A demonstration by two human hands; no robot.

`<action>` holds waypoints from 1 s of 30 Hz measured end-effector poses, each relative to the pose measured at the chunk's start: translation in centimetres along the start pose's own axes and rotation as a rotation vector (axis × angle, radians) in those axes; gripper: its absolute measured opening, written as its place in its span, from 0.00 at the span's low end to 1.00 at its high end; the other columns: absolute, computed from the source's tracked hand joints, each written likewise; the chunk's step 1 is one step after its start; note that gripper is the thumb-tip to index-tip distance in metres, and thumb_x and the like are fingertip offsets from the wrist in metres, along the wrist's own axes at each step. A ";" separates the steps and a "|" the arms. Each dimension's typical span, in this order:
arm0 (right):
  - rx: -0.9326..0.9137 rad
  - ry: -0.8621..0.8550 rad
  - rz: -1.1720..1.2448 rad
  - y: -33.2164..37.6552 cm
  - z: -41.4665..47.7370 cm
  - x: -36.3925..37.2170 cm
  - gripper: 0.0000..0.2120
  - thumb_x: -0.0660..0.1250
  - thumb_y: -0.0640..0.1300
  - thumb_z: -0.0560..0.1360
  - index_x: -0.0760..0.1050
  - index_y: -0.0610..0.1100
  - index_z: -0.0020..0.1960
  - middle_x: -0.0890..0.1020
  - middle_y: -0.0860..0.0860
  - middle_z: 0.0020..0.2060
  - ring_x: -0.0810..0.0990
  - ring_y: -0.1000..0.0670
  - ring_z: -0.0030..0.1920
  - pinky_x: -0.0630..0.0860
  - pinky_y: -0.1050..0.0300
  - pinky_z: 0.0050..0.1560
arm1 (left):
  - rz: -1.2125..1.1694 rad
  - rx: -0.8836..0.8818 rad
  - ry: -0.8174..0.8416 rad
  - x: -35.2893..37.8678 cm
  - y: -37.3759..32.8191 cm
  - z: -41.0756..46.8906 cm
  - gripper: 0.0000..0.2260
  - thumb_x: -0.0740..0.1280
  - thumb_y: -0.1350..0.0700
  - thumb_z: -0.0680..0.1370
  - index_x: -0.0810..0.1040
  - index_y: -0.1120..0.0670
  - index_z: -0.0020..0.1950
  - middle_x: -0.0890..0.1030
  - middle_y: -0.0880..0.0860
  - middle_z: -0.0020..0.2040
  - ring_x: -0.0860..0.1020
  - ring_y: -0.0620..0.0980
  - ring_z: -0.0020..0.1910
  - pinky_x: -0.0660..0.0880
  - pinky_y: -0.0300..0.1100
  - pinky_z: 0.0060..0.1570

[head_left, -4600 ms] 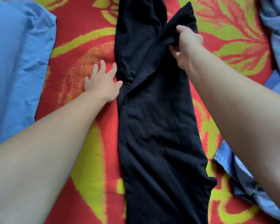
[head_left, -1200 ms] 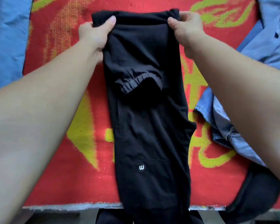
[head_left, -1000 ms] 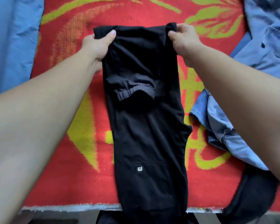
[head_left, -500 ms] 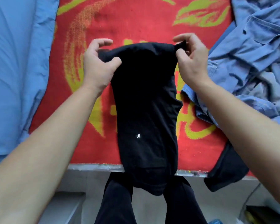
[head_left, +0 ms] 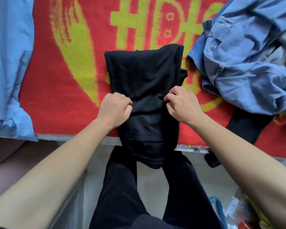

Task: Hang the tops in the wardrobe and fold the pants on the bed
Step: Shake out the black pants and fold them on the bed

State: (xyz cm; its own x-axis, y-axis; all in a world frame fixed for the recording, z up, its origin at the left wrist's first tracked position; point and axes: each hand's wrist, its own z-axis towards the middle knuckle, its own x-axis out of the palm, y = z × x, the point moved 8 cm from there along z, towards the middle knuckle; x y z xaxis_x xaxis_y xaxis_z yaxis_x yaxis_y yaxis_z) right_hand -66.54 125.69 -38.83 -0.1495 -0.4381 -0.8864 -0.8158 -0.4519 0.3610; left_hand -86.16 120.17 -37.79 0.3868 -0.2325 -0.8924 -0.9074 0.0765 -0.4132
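Black pants (head_left: 144,75) lie folded over on the red and yellow blanket (head_left: 59,90) of the bed, their near end hanging past the bed edge. My left hand (head_left: 114,109) grips the left side of the fold with curled fingers. My right hand (head_left: 183,104) pinches the fabric on the right side of the same fold. A light blue denim top (head_left: 248,63) lies crumpled to the right on the blanket.
A blue pillow or quilt (head_left: 8,63) covers the bed's left side. A dark garment (head_left: 248,129) lies under the denim top at the right bed edge. My own legs in black trousers (head_left: 147,192) stand against the bed. Bags (head_left: 234,210) sit on the floor at lower right.
Both hands brought the far fold of the pants toward the bed edge, laid it down and now grip the middle of the shorter stack. The view shifted downward.
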 end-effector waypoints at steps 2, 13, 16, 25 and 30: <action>-0.037 -0.269 -0.023 0.9 0.8 -2.6 0.14 0.64 0.41 0.74 0.81 0.41 0.57 0.79 0.39 0.55 0.78 0.36 0.57 0.74 0.42 0.57 | 0.042 0.043 -0.179 -2.0 -0.1 1.3 0.10 0.63 0.59 0.74 0.84 0.58 0.48 0.83 0.56 0.49 0.80 0.60 0.50 0.74 0.52 0.44; 0.155 0.002 -0.247 -3.9 8.7 4.7 0.37 0.44 0.72 0.78 0.43 0.55 0.81 0.45 0.40 0.80 0.43 0.37 0.80 0.45 0.34 0.77 | 0.299 -0.266 -0.018 6.5 5.9 8.3 0.31 0.46 0.38 0.82 0.44 0.52 0.81 0.47 0.60 0.80 0.47 0.58 0.79 0.49 0.67 0.73; 0.114 0.002 -0.158 -3.8 9.5 2.5 0.42 0.52 0.74 0.75 0.50 0.53 0.81 0.50 0.40 0.80 0.46 0.36 0.80 0.45 0.35 0.76 | 0.256 -0.231 0.011 4.7 5.7 9.1 0.34 0.50 0.36 0.80 0.49 0.52 0.80 0.51 0.58 0.80 0.50 0.58 0.79 0.49 0.67 0.72; 0.066 0.529 -0.253 -5.1 19.1 -3.4 0.27 0.77 0.63 0.64 0.78 0.47 0.54 0.81 0.49 0.42 0.77 0.43 0.42 0.73 0.52 0.44 | 0.159 -0.102 0.612 -1.6 6.1 18.4 0.23 0.79 0.42 0.65 0.81 0.54 0.53 0.82 0.53 0.45 0.78 0.57 0.45 0.74 0.46 0.46; 0.104 0.435 -0.161 -5.9 21.7 -10.0 0.18 0.77 0.58 0.67 0.75 0.49 0.45 0.75 0.51 0.34 0.74 0.43 0.38 0.69 0.53 0.42 | 0.096 -0.136 0.540 -7.2 5.5 22.5 0.18 0.79 0.45 0.67 0.81 0.53 0.50 0.81 0.53 0.41 0.79 0.57 0.44 0.74 0.45 0.43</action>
State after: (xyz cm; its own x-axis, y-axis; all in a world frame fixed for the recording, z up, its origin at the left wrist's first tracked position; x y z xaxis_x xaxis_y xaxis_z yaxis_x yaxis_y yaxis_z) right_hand -72.35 149.61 -38.34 0.2132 -0.6635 -0.7171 -0.8642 -0.4705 0.1785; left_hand -90.22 144.07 -37.73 0.1945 -0.6967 -0.6905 -0.9614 0.0045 -0.2753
